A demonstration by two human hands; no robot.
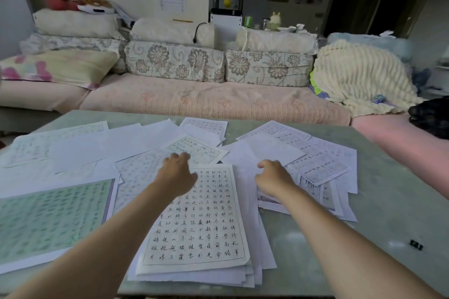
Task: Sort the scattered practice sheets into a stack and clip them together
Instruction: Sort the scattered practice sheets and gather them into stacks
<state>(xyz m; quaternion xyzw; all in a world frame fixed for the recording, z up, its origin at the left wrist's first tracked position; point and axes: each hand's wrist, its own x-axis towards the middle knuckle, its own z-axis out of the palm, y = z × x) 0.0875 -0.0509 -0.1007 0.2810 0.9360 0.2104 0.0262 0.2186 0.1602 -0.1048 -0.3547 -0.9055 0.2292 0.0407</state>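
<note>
Table (379, 177): calligraphy sheets (196, 221) stacked at near edge, binder clip (416, 244) near right edge; left hand (176, 175) and right hand (274, 181) loosely curled, gripping nothing.

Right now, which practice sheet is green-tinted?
The large green sheet at the table's near-left edge, left of the left hand; the rest are white.

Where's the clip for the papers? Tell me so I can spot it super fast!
Start at the grey-green table in front of the sofa. Go to its near right part, past the right arm, where no papers lie. The clip is the small black thing lying alone there, the only dark object on that bare patch.
</note>
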